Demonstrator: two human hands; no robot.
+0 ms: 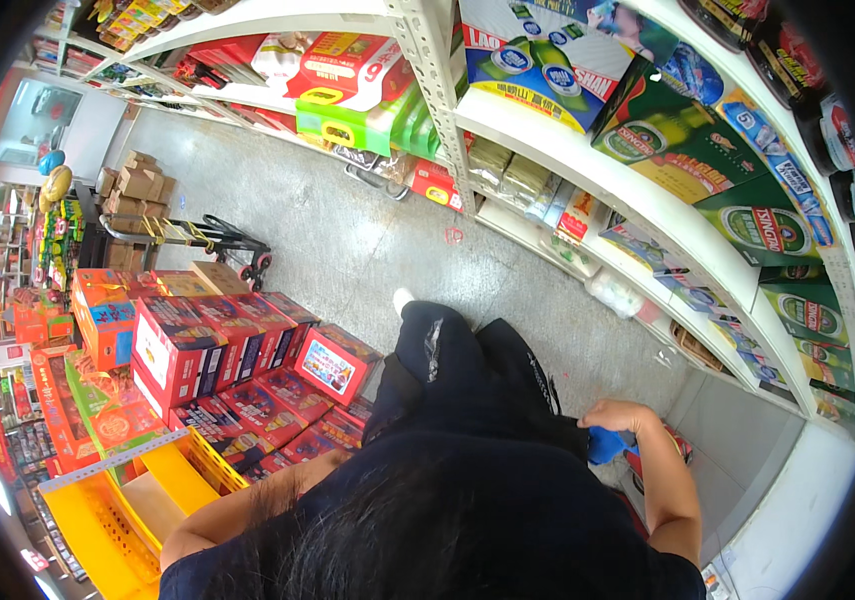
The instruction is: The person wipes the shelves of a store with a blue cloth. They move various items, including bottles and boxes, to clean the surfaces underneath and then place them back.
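At the lower right, my right hand [611, 415] is beside my hip, its fingers at the dark cloth of my clothing. A blue item [607, 444] shows just under that hand; whether I hold it is unclear. My left hand [326, 469] is down by my left side, partly hidden by my dark shirt, near stacked red cartons [270, 412]. My black trousers [435, 360] and one white shoe [402, 300] show over the grey floor.
Shelves [517, 124] with beer cartons [765, 229] and packaged goods run along the right and top. A yellow plastic rack [97, 517] stands at lower left. Farther off are a black hand cart [172, 229], brown cardboard boxes [143, 184] and an orange carton [101, 315].
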